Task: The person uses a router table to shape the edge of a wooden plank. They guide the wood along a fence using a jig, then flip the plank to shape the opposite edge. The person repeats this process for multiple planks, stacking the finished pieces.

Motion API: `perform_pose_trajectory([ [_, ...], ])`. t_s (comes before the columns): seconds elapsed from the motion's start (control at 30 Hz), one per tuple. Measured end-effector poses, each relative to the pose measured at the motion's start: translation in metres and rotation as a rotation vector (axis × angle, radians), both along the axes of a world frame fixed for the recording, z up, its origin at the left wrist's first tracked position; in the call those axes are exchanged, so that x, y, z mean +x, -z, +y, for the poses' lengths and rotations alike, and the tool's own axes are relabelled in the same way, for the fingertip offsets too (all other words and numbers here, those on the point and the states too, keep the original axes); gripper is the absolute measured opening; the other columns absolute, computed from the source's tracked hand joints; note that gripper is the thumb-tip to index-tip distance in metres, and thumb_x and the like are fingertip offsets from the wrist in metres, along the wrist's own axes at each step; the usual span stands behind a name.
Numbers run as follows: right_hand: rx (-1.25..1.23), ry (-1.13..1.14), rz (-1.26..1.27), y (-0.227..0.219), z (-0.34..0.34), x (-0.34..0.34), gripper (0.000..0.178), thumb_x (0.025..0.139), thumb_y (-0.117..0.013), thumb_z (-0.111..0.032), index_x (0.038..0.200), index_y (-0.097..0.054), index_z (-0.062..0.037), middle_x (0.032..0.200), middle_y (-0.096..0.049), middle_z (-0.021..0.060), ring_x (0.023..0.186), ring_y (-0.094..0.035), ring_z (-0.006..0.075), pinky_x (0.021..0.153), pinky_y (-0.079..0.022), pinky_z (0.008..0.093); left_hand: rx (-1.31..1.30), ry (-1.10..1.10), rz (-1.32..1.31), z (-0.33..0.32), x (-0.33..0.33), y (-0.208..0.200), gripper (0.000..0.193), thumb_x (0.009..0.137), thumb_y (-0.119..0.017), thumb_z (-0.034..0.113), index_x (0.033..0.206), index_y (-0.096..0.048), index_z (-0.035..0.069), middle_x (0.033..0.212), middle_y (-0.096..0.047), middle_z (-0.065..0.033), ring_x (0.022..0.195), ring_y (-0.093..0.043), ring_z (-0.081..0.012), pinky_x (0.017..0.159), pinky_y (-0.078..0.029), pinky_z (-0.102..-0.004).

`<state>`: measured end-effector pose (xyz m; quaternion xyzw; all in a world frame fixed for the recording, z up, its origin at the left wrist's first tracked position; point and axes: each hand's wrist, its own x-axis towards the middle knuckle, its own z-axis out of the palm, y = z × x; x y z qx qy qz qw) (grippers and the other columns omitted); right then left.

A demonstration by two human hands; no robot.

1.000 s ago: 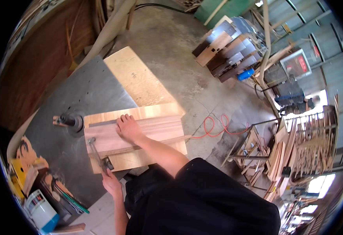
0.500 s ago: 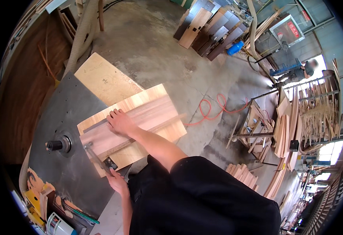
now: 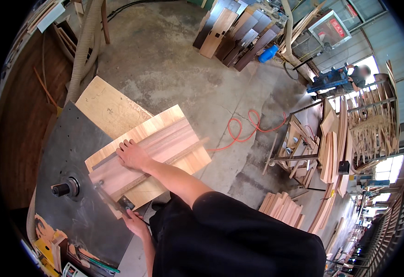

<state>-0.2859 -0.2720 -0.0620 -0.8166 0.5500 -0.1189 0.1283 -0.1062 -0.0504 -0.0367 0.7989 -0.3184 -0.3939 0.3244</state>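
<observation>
A pinkish wooden plank (image 3: 165, 140) lies on a wider, paler board (image 3: 193, 157), partly over a dark machine table (image 3: 79, 138). My right hand (image 3: 133, 155) presses flat on the plank, fingers spread towards its far edge. At the near-left end of the board, my left hand (image 3: 136, 225) is closed around the lower end of a metal lever (image 3: 110, 197); a small dark block (image 3: 126, 203) is beside it. Its fingers are partly hidden. Left of the plank's end, a black spindle (image 3: 62, 189) stands up from the table, apart from the wood.
A pale panel (image 3: 114, 108) extends from the table's far side. Beside the table's left edge runs a ribbed hose (image 3: 78, 74). On the floor lies a red air hose (image 3: 244, 139). Stacked strips (image 3: 281, 208) and a rack (image 3: 303, 158) are at right; another person (image 3: 356, 76) stands far off.
The whole view has shifted, so the table and boards appear lower and a little further left. Both hands keep nearly the same places on the wood and lever.
</observation>
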Motion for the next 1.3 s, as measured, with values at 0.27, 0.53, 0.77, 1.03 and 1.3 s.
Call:
perform_pose_trajectory([
  [0.27, -0.122, 0.087, 0.044, 0.004, 0.011, 0.011, 0.028, 0.096, -0.059, -0.029, 0.107, -0.065, -0.0046, 0.109, -0.064, 0.0148, 0.111, -0.059, 0.0315, 0.098, -0.046, 0.0465, -0.005, 0.019, 0.072, 0.003, 0.007, 0.011, 0.034, 0.109, -0.053, 0.029, 0.120, -0.057, -0.003, 0.073, -0.060, -0.0056, 0.054, -0.056, -0.0126, 0.050, -0.047, -0.0301],
  [0.53, -0.230, 0.141, 0.098, 0.007, 0.026, 0.019, 0.027, 0.094, -0.062, -0.028, 0.108, -0.067, -0.0058, 0.110, -0.064, 0.0128, 0.111, -0.059, 0.0290, 0.099, -0.045, 0.0454, -0.042, 0.028, 0.232, 0.007, 0.010, 0.016, 0.024, 0.107, -0.053, 0.022, 0.116, -0.050, -0.001, 0.074, -0.059, -0.0051, 0.055, -0.056, -0.0114, 0.049, -0.046, -0.0280],
  [0.77, -0.179, 0.146, 0.161, 0.008, 0.027, 0.029, 0.030, 0.095, -0.061, -0.028, 0.114, -0.066, -0.0040, 0.117, -0.064, 0.0132, 0.116, -0.058, 0.0299, 0.106, -0.041, 0.0465, -0.015, 0.039, 0.204, 0.005, 0.013, 0.013, 0.022, 0.106, -0.053, 0.018, 0.117, -0.049, 0.000, 0.076, -0.059, -0.0059, 0.056, -0.057, -0.0124, 0.048, -0.045, -0.0292],
  [1.03, -0.140, 0.147, 0.174, 0.005, 0.029, 0.030, 0.033, 0.097, -0.060, -0.030, 0.116, -0.066, -0.0035, 0.118, -0.064, 0.0129, 0.119, -0.057, 0.0296, 0.107, -0.040, 0.0461, -0.015, 0.065, 0.207, 0.006, 0.013, 0.007, 0.021, 0.106, -0.051, 0.015, 0.119, -0.048, 0.000, 0.076, -0.059, -0.0059, 0.055, -0.056, -0.0129, 0.048, -0.045, -0.0296],
  [1.3, -0.111, 0.135, 0.146, 0.004, 0.030, 0.027, 0.038, 0.097, -0.061, -0.031, 0.118, -0.063, 0.0003, 0.118, -0.064, 0.0152, 0.119, -0.056, 0.0318, 0.109, -0.041, 0.0469, -0.003, 0.065, 0.183, 0.005, 0.010, 0.003, 0.021, 0.106, -0.051, 0.015, 0.119, -0.047, 0.000, 0.076, -0.058, -0.0061, 0.055, -0.055, -0.0128, 0.048, -0.045, -0.0295],
])
